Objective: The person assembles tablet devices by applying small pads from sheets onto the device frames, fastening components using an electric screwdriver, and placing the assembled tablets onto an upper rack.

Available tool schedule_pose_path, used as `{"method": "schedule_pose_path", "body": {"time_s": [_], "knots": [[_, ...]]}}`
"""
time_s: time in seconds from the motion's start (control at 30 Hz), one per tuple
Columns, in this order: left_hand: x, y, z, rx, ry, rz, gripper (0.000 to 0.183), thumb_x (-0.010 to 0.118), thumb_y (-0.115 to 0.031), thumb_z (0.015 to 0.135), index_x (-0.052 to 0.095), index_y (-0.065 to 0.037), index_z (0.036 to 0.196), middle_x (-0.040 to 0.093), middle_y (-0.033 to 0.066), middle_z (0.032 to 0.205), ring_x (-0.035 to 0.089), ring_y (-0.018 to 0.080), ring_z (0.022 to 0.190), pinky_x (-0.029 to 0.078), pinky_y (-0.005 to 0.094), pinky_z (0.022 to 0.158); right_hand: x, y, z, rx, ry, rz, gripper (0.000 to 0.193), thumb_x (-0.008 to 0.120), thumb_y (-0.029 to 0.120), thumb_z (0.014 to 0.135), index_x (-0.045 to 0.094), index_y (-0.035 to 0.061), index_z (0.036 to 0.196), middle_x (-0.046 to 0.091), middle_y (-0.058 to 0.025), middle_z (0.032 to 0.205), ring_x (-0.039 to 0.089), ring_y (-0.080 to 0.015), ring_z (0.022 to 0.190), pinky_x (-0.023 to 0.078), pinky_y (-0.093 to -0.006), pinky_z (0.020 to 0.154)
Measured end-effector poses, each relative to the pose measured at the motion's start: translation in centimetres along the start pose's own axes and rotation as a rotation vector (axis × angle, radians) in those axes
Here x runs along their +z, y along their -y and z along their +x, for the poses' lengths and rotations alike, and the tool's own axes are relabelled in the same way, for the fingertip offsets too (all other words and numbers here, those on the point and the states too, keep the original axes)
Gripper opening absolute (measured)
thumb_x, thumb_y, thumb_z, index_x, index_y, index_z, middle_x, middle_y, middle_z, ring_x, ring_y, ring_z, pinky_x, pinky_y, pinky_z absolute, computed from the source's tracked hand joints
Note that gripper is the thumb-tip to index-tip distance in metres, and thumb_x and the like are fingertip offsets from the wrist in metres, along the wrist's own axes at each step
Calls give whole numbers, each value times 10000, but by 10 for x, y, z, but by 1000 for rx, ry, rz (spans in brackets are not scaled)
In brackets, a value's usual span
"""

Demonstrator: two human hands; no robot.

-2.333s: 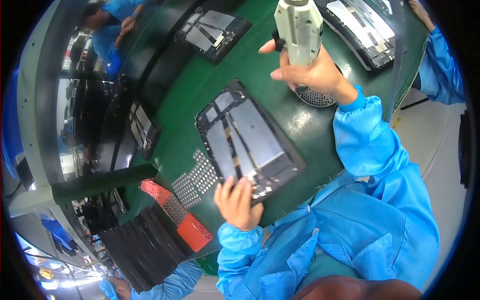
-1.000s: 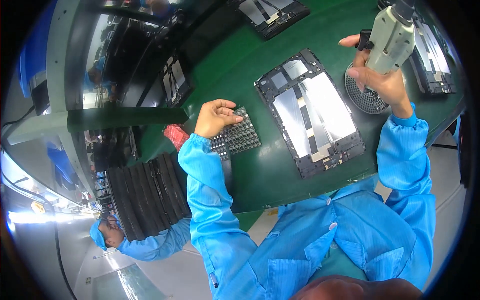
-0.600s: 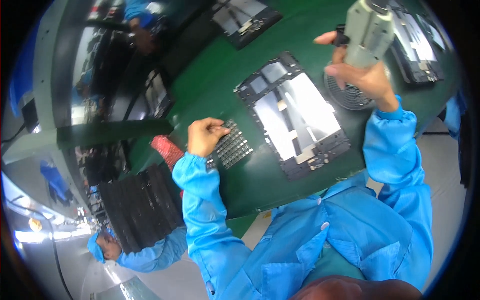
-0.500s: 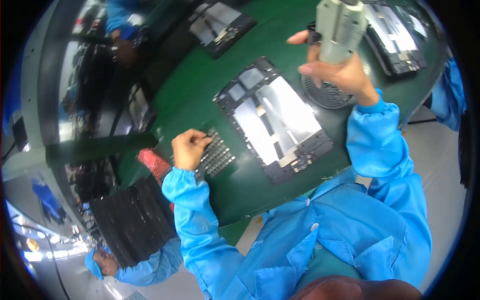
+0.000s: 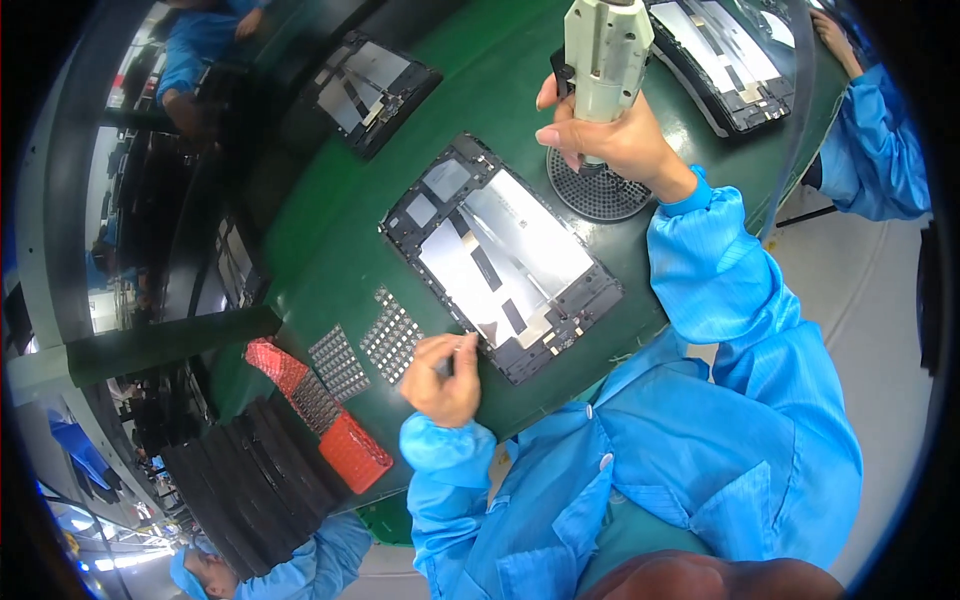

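A partly assembled tablet (image 5: 535, 225), with silver battery panels and a black frame, lies in front of me on the green table. My left hand (image 5: 443, 380) is closed in a pinch at its lower left edge; whatever the fingertips may hold is too small to make out. My right hand (image 5: 625, 145) is wrapped round a pale grey-green electric screwdriver (image 5: 608, 60), held upright above a round black perforated tray (image 5: 605, 192). The driver's tip is hidden behind the hand. Left of my left hand lie two sheets of small metal parts (image 5: 390, 340), (image 5: 340, 362).
A red bubble-wrap pouch (image 5: 355, 455) lies at the table's left edge beside a stack of black trays (image 5: 245, 480). Other opened tablets lie at the back left (image 5: 365, 90) and far right (image 5: 725, 65). Co-workers in blue sit on the right (image 5: 880, 150) and lower left (image 5: 310, 560).
My left hand has moved right and nearer, from the sheet of small parts to the tablet's edge. The right hand still grips the screwdriver above the round tray. The whole view has shifted.
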State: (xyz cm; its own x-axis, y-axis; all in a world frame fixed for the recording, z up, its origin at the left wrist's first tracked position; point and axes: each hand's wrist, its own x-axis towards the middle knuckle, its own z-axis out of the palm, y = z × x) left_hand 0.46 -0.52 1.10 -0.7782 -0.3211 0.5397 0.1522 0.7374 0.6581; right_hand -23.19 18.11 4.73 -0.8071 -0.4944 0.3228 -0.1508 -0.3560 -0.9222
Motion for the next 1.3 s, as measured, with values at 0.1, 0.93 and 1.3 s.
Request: {"method": "schedule_pose_path", "body": {"time_s": [0.1, 0.93, 1.3], "knots": [[24, -11, -2, 113, 68, -238, 206, 724, 39, 660, 555, -25, 760, 627, 114, 745, 637, 253, 732, 495, 345, 680, -3, -8, 1, -38, 2, -22, 259, 682, 6, 703, 547, -27, 922, 532, -19, 560, 508, -88, 446, 409, -225, 422], [-19, 3, -13, -600, -26, -425, 138, 591, 94, 788, 571, 93, 925, 604, 155, 866, 643, 230, 760, 545, 305, 692, 2, -14, -5, -21, -14, -153, 259, 686, 59, 734, 582, -1, 963, 537, -2, 568, 508, -73, 462, 397, -222, 429], [-2, -15, -14, -798, 87, -436, 122, 662, -30, 788, 604, 22, 882, 633, 67, 795, 621, 115, 636, 446, 186, 496, 12, 7, -9, 4, -19, -57, 375, 683, -15, 733, 496, -44, 1056, 536, -19, 582, 505, -84, 466, 412, -217, 424]]}}
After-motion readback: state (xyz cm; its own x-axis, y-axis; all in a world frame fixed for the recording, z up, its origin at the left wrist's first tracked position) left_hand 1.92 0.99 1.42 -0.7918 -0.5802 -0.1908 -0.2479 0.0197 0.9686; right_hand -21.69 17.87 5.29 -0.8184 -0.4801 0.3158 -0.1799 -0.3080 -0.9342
